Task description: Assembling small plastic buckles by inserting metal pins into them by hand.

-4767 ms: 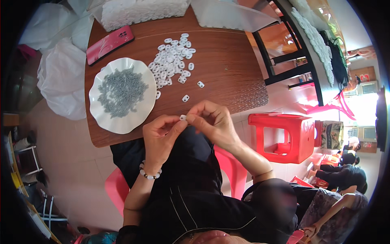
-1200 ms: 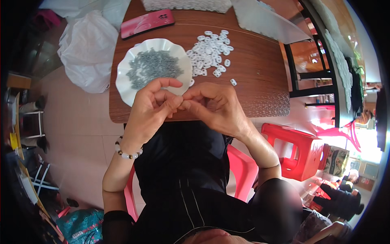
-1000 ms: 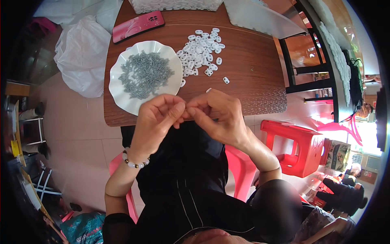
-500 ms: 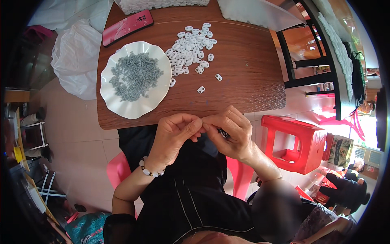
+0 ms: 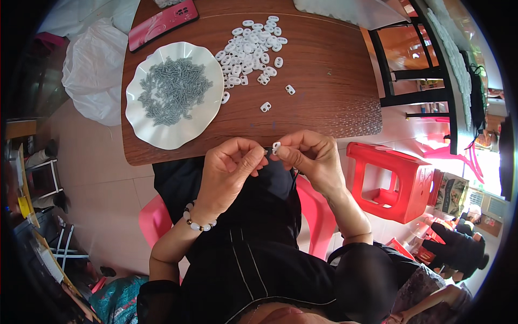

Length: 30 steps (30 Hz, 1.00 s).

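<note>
My right hand pinches a small white two-hole cord-lock piece between thumb and forefinger, just off the table's front edge. Close beside it, my left hand has thumb and forefinger pressed together on a tiny grey spring, mostly covered by the fingertips. The two hands are slightly apart. On the wooden table, a wavy-rimmed white plate holds a heap of small grey springs. To its right lies a pile of white cord-lock pieces, with two loose ones nearer me.
A pink phone lies at the table's far left. White plastic bags stand left of the table. A red stool is to the right, near a black metal frame. Another person's arm shows at lower right.
My hands have come apart slightly, and the white piece in my right fingers now shows. The view has shifted, so the table sits a little higher.
</note>
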Each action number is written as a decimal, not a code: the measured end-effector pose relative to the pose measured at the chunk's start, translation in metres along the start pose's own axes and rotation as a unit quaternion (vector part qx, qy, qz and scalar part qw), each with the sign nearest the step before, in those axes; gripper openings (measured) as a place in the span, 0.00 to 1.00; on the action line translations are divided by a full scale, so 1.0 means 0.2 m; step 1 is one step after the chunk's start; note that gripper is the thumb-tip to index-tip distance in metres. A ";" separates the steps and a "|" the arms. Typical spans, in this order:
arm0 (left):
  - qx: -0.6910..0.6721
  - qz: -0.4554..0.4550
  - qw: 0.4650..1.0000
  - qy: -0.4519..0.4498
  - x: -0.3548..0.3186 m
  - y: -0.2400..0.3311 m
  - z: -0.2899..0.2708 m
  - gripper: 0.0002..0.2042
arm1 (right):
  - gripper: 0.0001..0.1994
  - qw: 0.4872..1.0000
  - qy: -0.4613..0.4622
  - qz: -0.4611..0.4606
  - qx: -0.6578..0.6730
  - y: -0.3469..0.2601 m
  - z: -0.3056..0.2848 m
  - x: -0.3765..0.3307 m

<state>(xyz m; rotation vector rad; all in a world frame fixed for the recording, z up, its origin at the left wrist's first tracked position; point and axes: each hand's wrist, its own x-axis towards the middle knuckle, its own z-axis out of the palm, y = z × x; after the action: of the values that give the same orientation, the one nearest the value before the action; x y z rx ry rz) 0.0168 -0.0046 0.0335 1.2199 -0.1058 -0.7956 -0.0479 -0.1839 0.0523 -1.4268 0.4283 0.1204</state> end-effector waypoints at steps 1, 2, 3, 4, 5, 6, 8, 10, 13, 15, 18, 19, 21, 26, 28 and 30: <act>0.000 -0.001 1.000 0.000 0.00 0.00 0.00 0.08 | 0.07 1.000 0.001 0.001 0.000 0.00 0.00 0.00; 0.012 0.007 1.000 -0.003 0.00 -0.01 0.00 0.08 | 0.07 1.000 0.000 0.010 0.000 -0.01 0.00 -0.01; 0.025 0.015 1.000 -0.005 -0.01 -0.01 0.00 0.09 | 0.07 1.000 -0.001 0.018 0.000 -0.01 0.00 -0.01; 0.025 0.014 1.000 -0.005 -0.01 -0.01 0.00 0.09 | 0.07 1.000 0.000 0.019 0.001 -0.02 0.00 -0.02; 0.028 0.017 0.999 -0.008 -0.01 -0.01 0.00 0.09 | 0.06 1.000 -0.001 0.018 -0.003 -0.02 0.00 -0.02; 0.030 0.019 0.999 -0.011 -0.01 -0.01 0.00 0.09 | 0.05 1.000 -0.001 0.017 -0.007 -0.03 0.00 -0.03; 0.035 0.020 0.999 -0.014 -0.02 -0.01 0.00 0.09 | 0.05 1.000 0.001 0.014 -0.013 -0.03 0.02 -0.04; 0.040 0.021 0.999 -0.016 -0.02 -0.01 0.00 0.09 | 0.04 1.000 0.003 0.011 -0.020 -0.03 0.02 -0.04; 0.049 0.010 0.999 -0.022 -0.02 -0.01 0.00 0.09 | 0.04 0.999 0.002 0.004 -0.044 -0.03 0.02 -0.05; 0.044 0.030 0.998 -0.021 -0.02 -0.02 0.00 0.08 | 0.04 0.998 0.003 -0.007 -0.063 -0.03 0.02 -0.05; 0.048 0.028 0.998 -0.018 -0.02 -0.02 0.00 0.08 | 0.04 0.998 0.003 -0.013 -0.068 -0.03 0.02 -0.05; 0.048 0.028 0.998 -0.018 -0.02 -0.02 0.00 0.08 | 0.04 0.998 0.003 -0.013 -0.068 -0.03 0.02 -0.05; 0.050 0.025 0.998 -0.022 -0.02 -0.03 0.00 0.09 | 0.04 0.997 -0.001 -0.013 -0.082 -0.03 0.02 -0.05; 0.057 0.026 0.998 -0.016 -0.02 -0.03 0.00 0.09 | 0.03 0.993 0.002 -0.031 -0.110 -0.02 0.02 -0.05; 0.060 0.031 0.998 -0.014 -0.03 -0.03 0.00 0.09 | 0.03 0.992 0.002 -0.037 -0.117 -0.03 0.03 -0.06; 0.087 0.055 0.995 0.008 -0.03 -0.03 0.01 0.08 | 0.04 0.986 0.002 -0.037 -0.163 -0.04 0.04 -0.06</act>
<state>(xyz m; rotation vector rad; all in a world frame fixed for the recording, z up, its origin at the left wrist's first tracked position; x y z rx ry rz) 0.0078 -0.0024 0.0305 1.3727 -0.2302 -0.6908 -0.0542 -0.1760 0.0651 -1.7631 0.3694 0.1324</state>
